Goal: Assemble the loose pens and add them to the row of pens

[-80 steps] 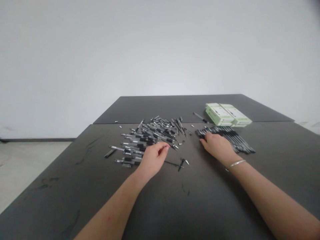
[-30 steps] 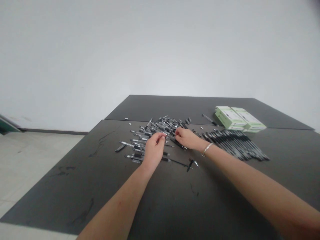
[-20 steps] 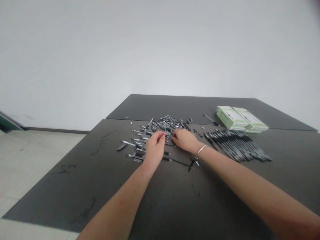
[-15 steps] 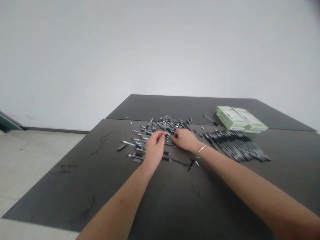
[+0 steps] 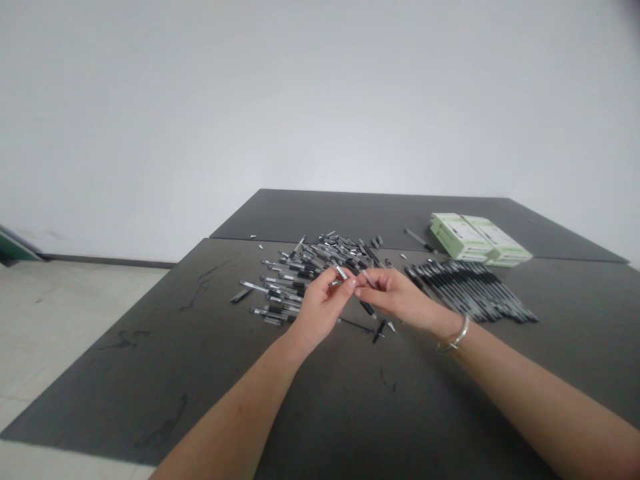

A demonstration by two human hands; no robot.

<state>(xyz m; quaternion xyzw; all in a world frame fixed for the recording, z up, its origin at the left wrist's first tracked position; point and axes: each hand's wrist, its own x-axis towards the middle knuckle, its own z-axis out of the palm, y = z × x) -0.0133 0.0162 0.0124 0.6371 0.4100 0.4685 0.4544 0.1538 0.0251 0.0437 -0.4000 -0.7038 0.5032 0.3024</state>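
Our bare left hand (image 5: 323,310) pinches a short, shiny silver-and-black pen piece (image 5: 341,273), and our bare right hand's (image 5: 395,293) narrowed fingers hold a slim translucent piece (image 5: 369,279). Our fingertips meet above the dark grey bench (image 5: 320,407), before a loose heap of clear-and-black plastic pens (image 5: 327,255), left of a neat pen row (image 5: 473,287).

Free passage over the table (image 5: 165,347) runs along its left edge to the near left corner, and along the far edge behind the heaped pens (image 5: 333,252). The boxes (image 5: 480,239) and pen row (image 5: 473,287) obstruct the right side; the left hand (image 5: 323,305) and right hand (image 5: 403,299), meeting at the fingertips, bar the gap between heap and row.
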